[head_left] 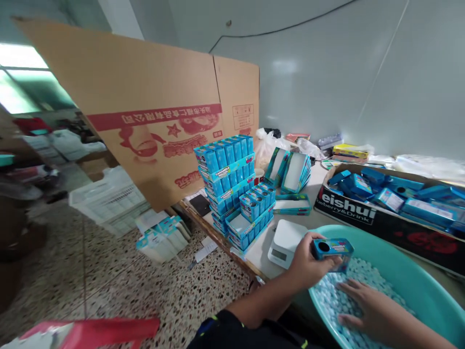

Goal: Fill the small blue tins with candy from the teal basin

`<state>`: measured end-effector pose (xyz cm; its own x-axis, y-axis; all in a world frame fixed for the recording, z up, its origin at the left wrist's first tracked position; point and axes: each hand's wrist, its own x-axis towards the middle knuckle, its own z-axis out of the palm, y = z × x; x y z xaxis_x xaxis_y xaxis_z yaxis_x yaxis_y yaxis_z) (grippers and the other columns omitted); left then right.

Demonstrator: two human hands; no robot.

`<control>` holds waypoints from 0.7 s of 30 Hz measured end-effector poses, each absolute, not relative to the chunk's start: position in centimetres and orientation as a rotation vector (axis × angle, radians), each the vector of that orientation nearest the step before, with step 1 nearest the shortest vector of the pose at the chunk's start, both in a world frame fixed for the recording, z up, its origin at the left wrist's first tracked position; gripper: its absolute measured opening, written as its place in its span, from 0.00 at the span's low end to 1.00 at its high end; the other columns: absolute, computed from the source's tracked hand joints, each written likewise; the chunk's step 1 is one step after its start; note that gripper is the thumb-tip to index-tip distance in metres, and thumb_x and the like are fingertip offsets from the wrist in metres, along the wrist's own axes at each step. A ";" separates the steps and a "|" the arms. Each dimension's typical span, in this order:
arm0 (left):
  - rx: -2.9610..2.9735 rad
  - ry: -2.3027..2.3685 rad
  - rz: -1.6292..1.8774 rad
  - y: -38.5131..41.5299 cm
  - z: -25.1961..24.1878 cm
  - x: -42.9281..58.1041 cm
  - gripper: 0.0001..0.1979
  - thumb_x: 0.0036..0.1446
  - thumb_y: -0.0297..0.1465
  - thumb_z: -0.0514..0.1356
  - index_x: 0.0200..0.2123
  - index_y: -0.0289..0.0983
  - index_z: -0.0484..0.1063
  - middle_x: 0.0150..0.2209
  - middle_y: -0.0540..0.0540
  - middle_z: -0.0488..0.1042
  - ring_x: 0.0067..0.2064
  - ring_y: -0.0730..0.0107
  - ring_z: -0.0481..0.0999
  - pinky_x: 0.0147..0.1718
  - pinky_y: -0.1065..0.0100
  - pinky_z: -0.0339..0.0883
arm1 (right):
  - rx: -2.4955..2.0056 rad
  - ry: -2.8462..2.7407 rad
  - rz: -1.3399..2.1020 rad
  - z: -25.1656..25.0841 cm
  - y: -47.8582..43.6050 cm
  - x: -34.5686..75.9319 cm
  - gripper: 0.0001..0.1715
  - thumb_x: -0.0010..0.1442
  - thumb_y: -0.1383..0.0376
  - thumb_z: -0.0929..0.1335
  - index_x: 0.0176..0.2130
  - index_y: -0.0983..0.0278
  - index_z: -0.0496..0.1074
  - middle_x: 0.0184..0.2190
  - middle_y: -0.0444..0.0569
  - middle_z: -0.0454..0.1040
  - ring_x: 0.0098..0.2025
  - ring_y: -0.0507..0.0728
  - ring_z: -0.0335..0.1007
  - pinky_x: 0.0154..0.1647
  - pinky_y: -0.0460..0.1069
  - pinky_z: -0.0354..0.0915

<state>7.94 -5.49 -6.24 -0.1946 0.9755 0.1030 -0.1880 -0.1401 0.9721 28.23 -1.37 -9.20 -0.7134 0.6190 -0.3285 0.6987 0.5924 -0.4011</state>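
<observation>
My left hand (307,264) is closed round a small blue box (333,248), held on its side over the near edge of a teal basin (410,276). The basin is filled with small pale blue-white candies (339,295). My right hand (366,303) lies on the candies with its fingers spread, just below the box. A small white scale (286,242) stands on the table to the left of the basin.
Display trays stacked with blue boxes (232,179) stand on the table's left. Empty open trays (292,172) lean behind them. A dark carton (395,213) holds loose blue boxes at right. A big cardboard sheet (145,116) stands at the table's left edge; flat packs (163,237) lie on the floor.
</observation>
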 end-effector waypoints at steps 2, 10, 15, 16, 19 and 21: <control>1.114 1.189 1.464 -5.6 -6.2 7.8 0.30 0.45 0.36 0.77 0.48 0.37 0.69 0.37 0.51 0.72 0.39 0.70 0.71 0.40 0.69 0.65 | 1.121 2.618 -0.870 -8.8 -1.8 28.8 0.47 0.56 0.43 0.71 0.65 0.68 0.76 0.66 0.68 0.70 0.66 0.79 0.69 0.69 0.67 0.63; 1.040 1.078 1.433 -5.3 -5.2 7.2 0.26 0.50 0.37 0.74 0.48 0.39 0.68 0.50 0.43 0.78 0.50 0.60 0.78 0.52 0.62 0.70 | 1.419 2.326 -1.258 -7.5 -3.5 29.2 0.56 0.41 0.51 0.79 0.66 0.66 0.74 0.65 0.63 0.73 0.67 0.78 0.68 0.69 0.61 0.64; 1.221 1.146 1.158 -4.4 -3.9 6.3 0.25 0.49 0.35 0.74 0.48 0.38 0.71 0.45 0.44 0.79 0.47 0.60 0.79 0.48 0.63 0.71 | 1.438 2.259 -1.381 -6.9 -2.6 27.8 0.57 0.38 0.55 0.82 0.65 0.65 0.74 0.61 0.60 0.77 0.62 0.74 0.73 0.64 0.58 0.68; 1.281 1.154 1.101 -4.2 -3.5 6.1 0.24 0.50 0.36 0.73 0.48 0.38 0.72 0.45 0.44 0.79 0.47 0.60 0.79 0.48 0.63 0.72 | 1.410 2.278 -1.407 -6.7 -2.1 27.4 0.55 0.38 0.55 0.82 0.63 0.64 0.76 0.59 0.58 0.79 0.59 0.73 0.75 0.62 0.57 0.69; 1.401 1.199 1.043 -3.6 -2.7 5.7 0.21 0.52 0.37 0.71 0.48 0.39 0.73 0.48 0.43 0.80 0.51 0.57 0.79 0.53 0.60 0.73 | 1.351 2.359 -1.423 -5.2 -0.8 26.7 0.45 0.41 0.55 0.84 0.57 0.63 0.80 0.50 0.50 0.84 0.51 0.67 0.80 0.56 0.52 0.72; 1.409 1.268 1.063 -3.1 -2.5 5.9 0.25 0.50 0.40 0.71 0.50 0.39 0.73 0.50 0.42 0.80 0.53 0.54 0.80 0.54 0.58 0.74 | 1.362 2.332 -1.338 -3.8 0.0 26.9 0.46 0.40 0.55 0.85 0.57 0.63 0.80 0.47 0.49 0.84 0.47 0.64 0.81 0.50 0.50 0.73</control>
<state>5.86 -3.13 -2.49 0.0915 0.9957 0.0161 0.1894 -0.0333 0.9813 26.86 0.00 -3.83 -0.5853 0.6398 -0.4981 0.7530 0.2009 -0.6266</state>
